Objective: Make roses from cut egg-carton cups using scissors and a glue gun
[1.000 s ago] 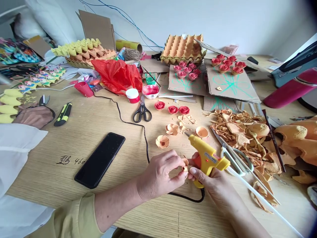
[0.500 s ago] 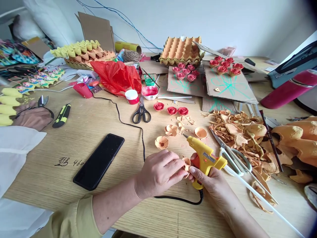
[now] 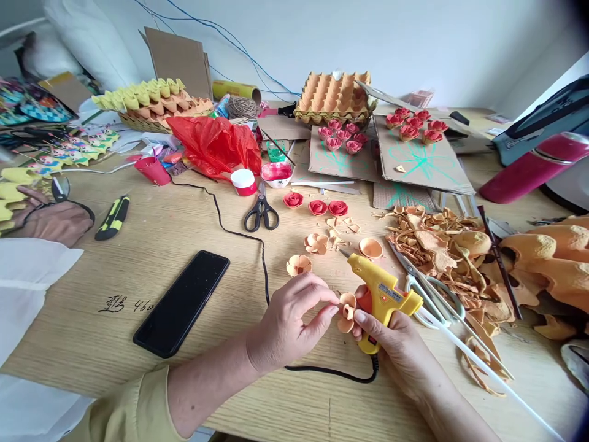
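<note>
Pale wall [image 3: 423,49] beyond, bench [image 3: 267,402] beneath right hand [image 3: 398,341] gripping glue gun [image 3: 378,279] and flower [image 3: 346,324]; left hand [image 3: 286,326] alongside, hold unclear.

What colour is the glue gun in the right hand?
Yellow; the head view shows the glue gun best.

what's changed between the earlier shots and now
The left hand has loosened its pinch and eased left, uncovering more of the orange flower; whether it still touches is unclear. A co-worker's hand has shifted left with its scissors, toward the yellow carton. The right hand still holds the glue gun; the phone and three red roses stayed put.
</note>
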`<action>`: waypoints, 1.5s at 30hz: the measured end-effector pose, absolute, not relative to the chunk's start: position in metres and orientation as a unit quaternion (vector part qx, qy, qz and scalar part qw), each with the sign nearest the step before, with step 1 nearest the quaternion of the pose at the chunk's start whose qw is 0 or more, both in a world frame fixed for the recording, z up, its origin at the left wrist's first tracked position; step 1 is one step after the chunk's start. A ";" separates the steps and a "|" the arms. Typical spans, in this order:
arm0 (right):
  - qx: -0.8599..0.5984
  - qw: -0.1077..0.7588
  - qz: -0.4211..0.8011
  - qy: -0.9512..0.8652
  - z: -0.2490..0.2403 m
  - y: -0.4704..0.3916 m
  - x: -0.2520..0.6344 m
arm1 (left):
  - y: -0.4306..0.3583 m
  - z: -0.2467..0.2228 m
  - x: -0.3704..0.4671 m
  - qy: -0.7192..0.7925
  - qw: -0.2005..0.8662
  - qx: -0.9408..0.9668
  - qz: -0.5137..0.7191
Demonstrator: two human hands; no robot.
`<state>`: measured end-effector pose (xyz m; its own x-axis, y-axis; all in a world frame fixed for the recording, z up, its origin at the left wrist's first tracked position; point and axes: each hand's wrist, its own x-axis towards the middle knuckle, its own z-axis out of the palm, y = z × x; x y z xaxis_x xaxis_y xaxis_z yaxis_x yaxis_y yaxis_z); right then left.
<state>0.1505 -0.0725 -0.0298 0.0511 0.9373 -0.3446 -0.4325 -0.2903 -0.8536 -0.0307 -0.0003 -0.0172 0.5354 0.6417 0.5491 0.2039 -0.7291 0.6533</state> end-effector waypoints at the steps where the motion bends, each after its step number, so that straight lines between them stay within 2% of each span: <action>1: -0.490 0.536 0.636 -0.260 -0.030 -0.073 0.150 | -0.001 -0.017 -0.030 0.248 0.267 0.836 0.410; 20: -0.472 0.536 0.643 -0.276 -0.033 -0.073 0.149 | -0.005 -0.017 -0.025 0.217 0.283 0.834 0.422; 27: -0.479 0.528 0.646 -0.272 -0.030 -0.072 0.148 | -0.004 -0.019 -0.029 0.224 0.259 0.856 0.388; 33: -0.471 0.540 0.652 -0.249 -0.028 -0.073 0.149 | 0.002 -0.015 -0.034 0.251 0.230 0.843 0.417; 40: -0.471 0.532 0.662 -0.240 -0.026 -0.072 0.150 | 0.009 -0.019 -0.035 0.311 0.290 0.807 0.410; 45: -0.470 0.526 0.670 -0.232 -0.026 -0.072 0.152 | 0.007 -0.019 -0.033 0.301 0.330 0.796 0.409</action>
<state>0.1516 -0.0723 -0.0259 -0.0041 0.9224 -0.3863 -0.4862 -0.3394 -0.8052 -0.0333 0.0067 -0.0193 0.4838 0.7485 0.4534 0.2087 -0.6019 0.7708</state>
